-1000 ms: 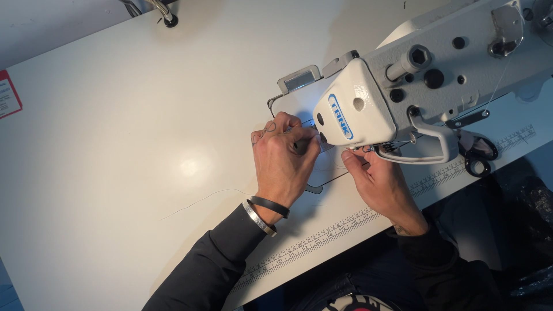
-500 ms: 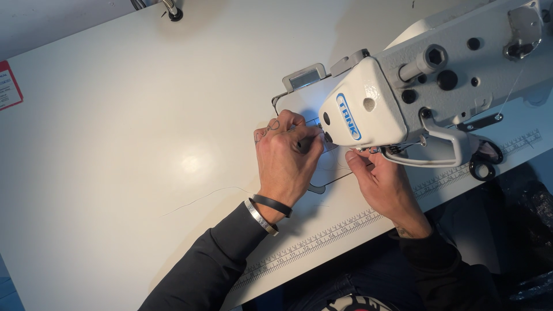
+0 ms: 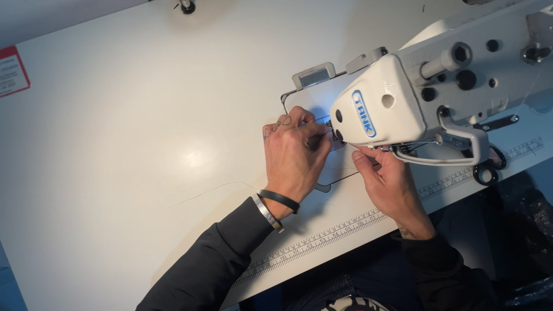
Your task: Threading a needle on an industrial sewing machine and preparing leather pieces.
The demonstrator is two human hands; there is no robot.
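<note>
Left hand [image 3: 296, 155]: palm down on the tabletop [image 3: 132, 144], fingers curled and pinched together at the needle area under the machine head; whether anything lay between the fingertips could not be told.
Left wrist: ringed by a dark band [image 3: 279, 200] and a silver bangle [image 3: 266, 213], just beside each other; dark sleeve [image 3: 210, 259] behind them.
Right hand [image 3: 389, 178]: set just below the machine head, fingers bent upward to the underside near the needle; fingertips hidden by the casting, so grip undetermined.
Sewing machine [image 3: 438, 92]: white, industrial type, lying across the upper right of the tabletop; blue oval badge on the end face, dark knobs and holes along the arm.
Needle area [image 3: 331, 133]: at the left end of the machine head, between the two hands; details too small to make out.
Metal plate [image 3: 314, 101]: flat, pale grey, let into the tabletop beneath the head, partly covered by the left hand; small raised tab at its far edge.
Thread [image 3: 210, 190]: thin loose strand on the tabletop, left of the left wrist.
Ruler strip [image 3: 322, 236]: printed along the near edge of the tabletop, passing under both forearms.
Red label [image 3: 11, 72]: at the far left edge of the tabletop.
Scissors [image 3: 487, 167]: black loop handles, near the right edge, under the machine arm.
</note>
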